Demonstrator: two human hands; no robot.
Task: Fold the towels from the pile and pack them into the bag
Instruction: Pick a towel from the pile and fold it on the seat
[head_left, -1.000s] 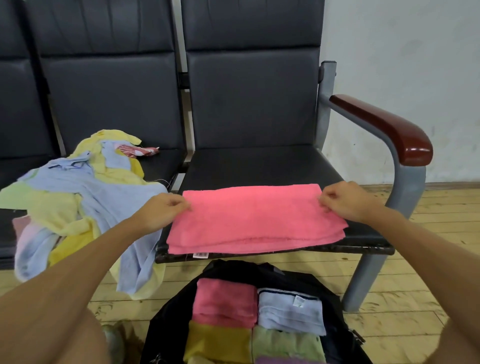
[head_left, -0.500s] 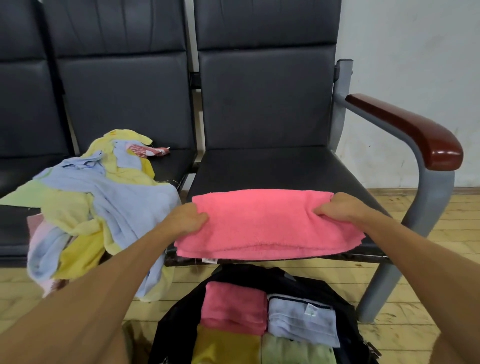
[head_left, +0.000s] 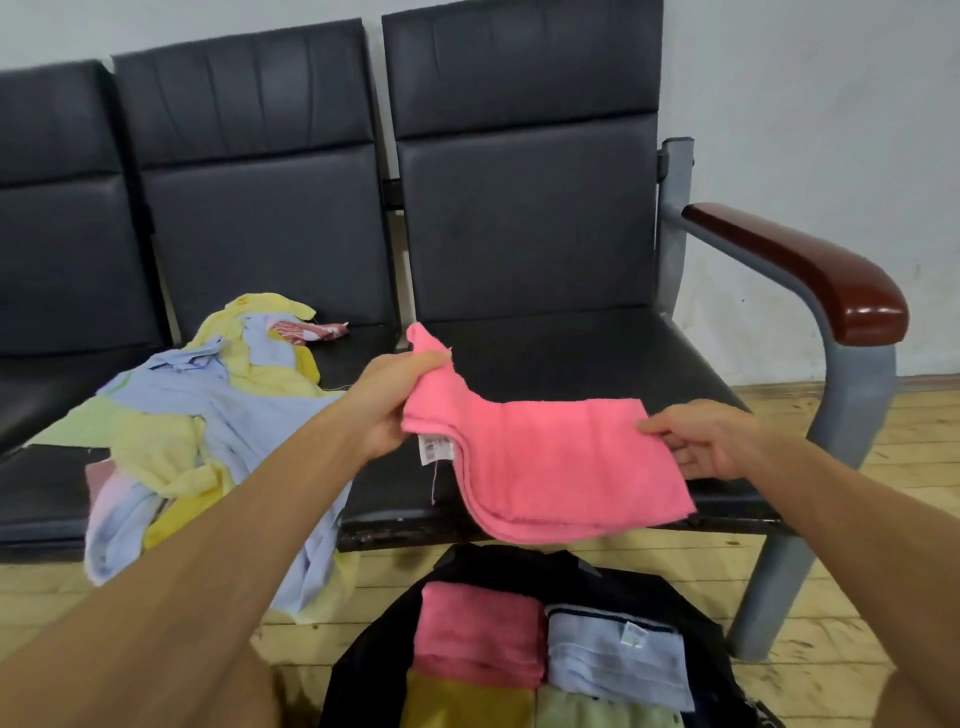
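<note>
A folded pink towel (head_left: 550, 462) hangs in the air above the right seat's front edge, a white label dangling from its left side. My left hand (head_left: 395, 400) grips its raised left end. My right hand (head_left: 701, 436) pinches its right edge, thumb on top. On the left seat lies the pile of unfolded towels (head_left: 208, 431), yellow, light blue and pale green, spilling over the seat's edge. Below on the floor the black bag (head_left: 467, 571) stands open with folded pink, blue, yellow and green towels inside.
Dark padded bench seats (head_left: 545, 348) run along a white wall. A grey metal frame with a brown wooden armrest (head_left: 810, 270) stands at the right. The floor (head_left: 857, 519) is light wood planks.
The pink towel has been lifted off the seat. My left hand has raised its left end upward, and my right hand now pinches the right edge in the air.
</note>
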